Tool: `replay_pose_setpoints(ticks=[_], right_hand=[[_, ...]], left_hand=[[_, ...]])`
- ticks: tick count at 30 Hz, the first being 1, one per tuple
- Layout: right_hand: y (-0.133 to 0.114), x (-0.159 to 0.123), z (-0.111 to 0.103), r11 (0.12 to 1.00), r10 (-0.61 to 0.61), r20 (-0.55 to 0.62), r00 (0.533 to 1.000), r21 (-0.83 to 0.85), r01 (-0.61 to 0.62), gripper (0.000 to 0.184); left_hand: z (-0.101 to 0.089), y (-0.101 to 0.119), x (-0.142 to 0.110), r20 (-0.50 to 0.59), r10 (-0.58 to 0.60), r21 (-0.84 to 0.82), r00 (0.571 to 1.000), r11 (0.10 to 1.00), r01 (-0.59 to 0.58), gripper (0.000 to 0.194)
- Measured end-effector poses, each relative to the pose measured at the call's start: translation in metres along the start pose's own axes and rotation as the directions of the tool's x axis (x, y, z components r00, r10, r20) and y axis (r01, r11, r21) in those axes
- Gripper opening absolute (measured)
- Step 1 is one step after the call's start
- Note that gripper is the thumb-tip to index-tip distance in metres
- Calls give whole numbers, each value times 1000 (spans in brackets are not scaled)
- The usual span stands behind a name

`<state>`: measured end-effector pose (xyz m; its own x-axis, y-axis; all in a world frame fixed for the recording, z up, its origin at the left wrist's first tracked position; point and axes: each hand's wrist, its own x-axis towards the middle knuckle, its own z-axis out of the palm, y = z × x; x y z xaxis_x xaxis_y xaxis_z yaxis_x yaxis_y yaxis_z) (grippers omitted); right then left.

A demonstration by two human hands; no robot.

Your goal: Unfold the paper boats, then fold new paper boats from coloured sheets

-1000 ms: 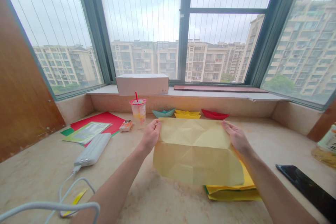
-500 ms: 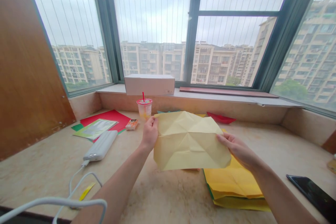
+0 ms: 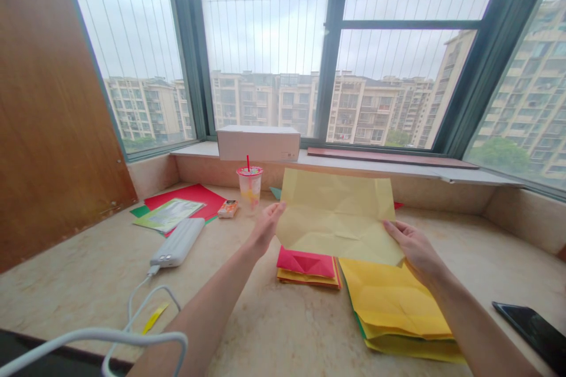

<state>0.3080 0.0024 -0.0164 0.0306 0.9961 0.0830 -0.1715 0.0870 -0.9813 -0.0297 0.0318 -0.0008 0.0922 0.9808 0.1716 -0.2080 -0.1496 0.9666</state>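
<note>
A creased sheet of pale yellow paper (image 3: 338, 212) is held up above the counter, spread wide between both hands. My left hand (image 3: 267, 227) pinches its left edge, and my right hand (image 3: 409, 244) grips the right edge. Below the sheet lies a small stack of folded red and orange paper (image 3: 307, 268). Right of that stack, under my right forearm, rests a pile of larger creased yellow sheets (image 3: 393, 300) with green at its side. The yellow sheet hides part of the counter's back, where bits of teal and red paper peek out.
At the left are red paper (image 3: 194, 197), a white power bank (image 3: 179, 241) with a cable (image 3: 132, 336), and a small orange packet (image 3: 229, 208). A plastic cup with a straw (image 3: 250, 185) stands behind. A phone (image 3: 530, 333) lies at right; a white box (image 3: 259, 144) sits on the sill.
The sheet has risen and tilted more upright, its creases now showing less sharply. The small red and orange stack beneath it has come into view. Both hands keep hold.
</note>
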Motion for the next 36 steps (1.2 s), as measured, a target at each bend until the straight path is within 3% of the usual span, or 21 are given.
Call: replay_pose_setpoints(ticks=[3, 5, 8, 16, 26, 30, 33, 36], right_hand=[[0, 2, -2, 1000, -23, -38, 999, -2, 23, 21], [-1, 3, -2, 1000, -27, -58, 998, -3, 27, 22], [-4, 0, 0, 1000, -5, -51, 999, 10, 6, 26], [-11, -11, 0, 993, 82, 209, 974, -102, -62, 44], [2, 3, -10, 980, -48, 47, 998, -191, 56, 48], [0, -3, -8, 979, 15, 103, 995, -204, 7, 55], [-5, -7, -16, 985, 61, 191, 980, -168, -29, 54], [-5, -5, -27, 984, 16, 184, 983, -179, 17, 61]], left_hand=[[7, 1, -6, 169, -72, -24, 983, 997, 77, 46], [9, 0, -7, 223, -72, -7, 972, 997, 76, 46], [10, -3, -7, 179, -44, 19, 983, 999, 41, 46], [7, -6, -3, 66, 36, 120, 997, 992, -43, 45], [-5, -12, 6, -16, 119, 253, 993, 961, -111, 42], [-10, -12, 8, -25, 133, 235, 991, 964, -124, 42], [-13, -11, 8, 25, 111, 218, 993, 969, -114, 43], [-13, -11, 7, 91, 73, 218, 993, 972, -91, 45]])
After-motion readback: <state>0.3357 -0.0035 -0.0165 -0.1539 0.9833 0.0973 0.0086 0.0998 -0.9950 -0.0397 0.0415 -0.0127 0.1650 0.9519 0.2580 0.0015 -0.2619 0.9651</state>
